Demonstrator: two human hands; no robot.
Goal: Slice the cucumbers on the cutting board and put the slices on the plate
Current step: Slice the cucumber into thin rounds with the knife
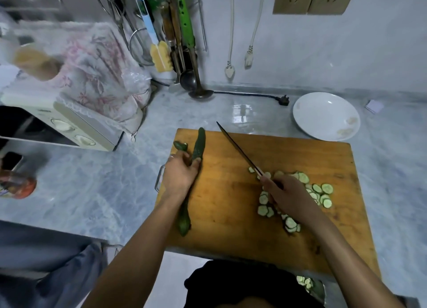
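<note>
Bare forearms, a thin ring (171, 156) on the left hand (179, 176), dark clothing (242, 282) below.

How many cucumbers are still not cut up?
3, all at the cutting board's left side: a long cucumber under the left hand's fingers, a small curved one left of it, and one beneath the wrist. More may be hidden.

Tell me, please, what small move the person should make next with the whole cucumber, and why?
Probably slide the whole cucumber under the left hand toward the board's middle, under the knife. The right hand holds the blade raised with nothing beneath it, a pile of slices lies already cut on the cutting board, and the plate holds no slices yet.
</note>
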